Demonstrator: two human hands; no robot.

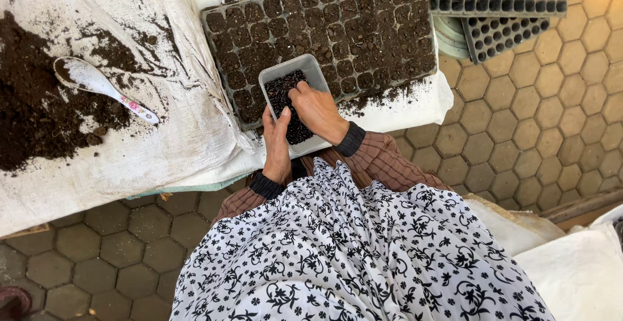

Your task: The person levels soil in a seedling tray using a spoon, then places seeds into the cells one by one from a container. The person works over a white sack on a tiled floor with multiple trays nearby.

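There is only one view, so no part of the scene is shared with a second camera. The camera sits on the head of the person and looks almost straight down. The top of the picture is the side away from the person, and the bottom is filled by the person's own patterned clothing, which is very near to the lens. The two hands are in the middle, at about arm length below the camera. The view is wide: it reaches the white sack on the left, the seed trays at the top, and the paved floor on the right.
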